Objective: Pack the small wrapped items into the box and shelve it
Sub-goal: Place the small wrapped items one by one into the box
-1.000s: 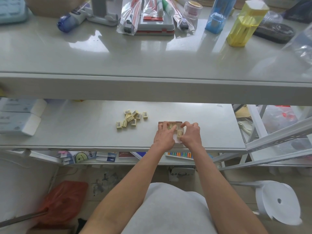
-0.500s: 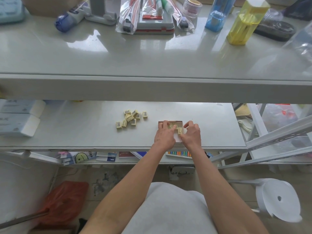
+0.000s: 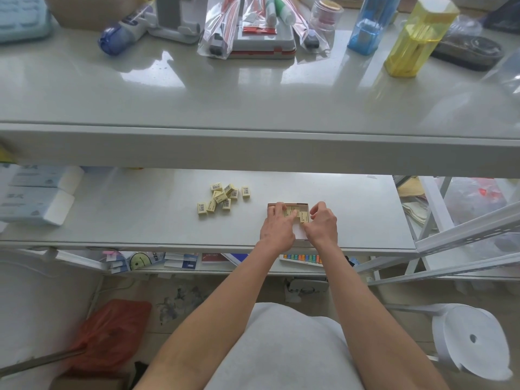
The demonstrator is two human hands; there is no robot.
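A small shallow box [image 3: 302,204] lies on the middle shelf [image 3: 126,220], near its front edge. Both hands are over it. My left hand [image 3: 277,225] presses its fingers flat on the pale yellow wrapped items [image 3: 303,217] inside the box. My right hand [image 3: 322,223] has curled fingers at the box's right side and touches one of those items with thumb and fingertip. To the left lies a loose pile of several more yellow wrapped items [image 3: 222,197] with barcode labels. Much of the box is hidden under my hands.
Two pale blue cartons [image 3: 36,192] lie at the left of the middle shelf. The upper shelf [image 3: 253,108] carries a yellow container [image 3: 416,38], a blue one [image 3: 368,26] and bagged goods [image 3: 247,26]. A white stool [image 3: 472,339] stands at lower right.
Both hands stay over the box with only slight finger shifts; my right hand has moved a little to the right. The loose pile has not moved.
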